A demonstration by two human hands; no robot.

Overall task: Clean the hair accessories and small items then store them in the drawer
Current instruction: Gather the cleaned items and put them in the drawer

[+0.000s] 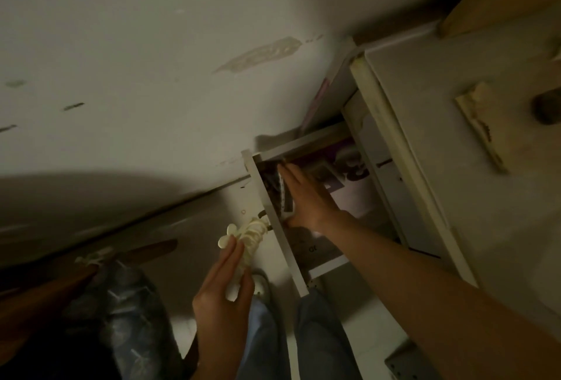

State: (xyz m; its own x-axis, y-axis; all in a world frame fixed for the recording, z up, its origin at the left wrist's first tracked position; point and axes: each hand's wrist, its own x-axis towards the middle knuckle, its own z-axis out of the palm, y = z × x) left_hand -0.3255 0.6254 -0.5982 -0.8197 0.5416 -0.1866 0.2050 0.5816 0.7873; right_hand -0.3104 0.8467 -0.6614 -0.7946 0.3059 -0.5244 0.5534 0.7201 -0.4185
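The cream-coloured hair clip (247, 235), which has round petal shapes at its end, is in the left hand (224, 291). The hand holds it just outside the open drawer (274, 215), beside the white front panel, and above the floor. The fingers (226, 261) lie long and almost straight along the clip, and the thumb side closes around its lower part, so the clip is gripped between fingers and palm. The upper end of the clip sticks out beyond the fingertips and is very near the drawer front; I cannot tell if it touches it.

The right hand (306, 197) is inside the drawer. Its fingers are stretched and lie flat on the things in there, with the thumb at the lower edge of a small dark object (287, 197) that has a pale beaded edge. It seems to press or push this object toward the front panel, but it is too dark to tell what the object is. Deeper in the drawer there are purple and white papers or cards (349, 179), partly under the hand.

The drawer belongs to a white cabinet (425, 124) that stands against a pale wall (151, 61) with a few marks and a patch of peeled paint. Below, the person's legs in blue jeans (318, 334) are visible, and to the left lies a dark patterned cloth (130, 303) next to a brown wooden piece (60, 282).
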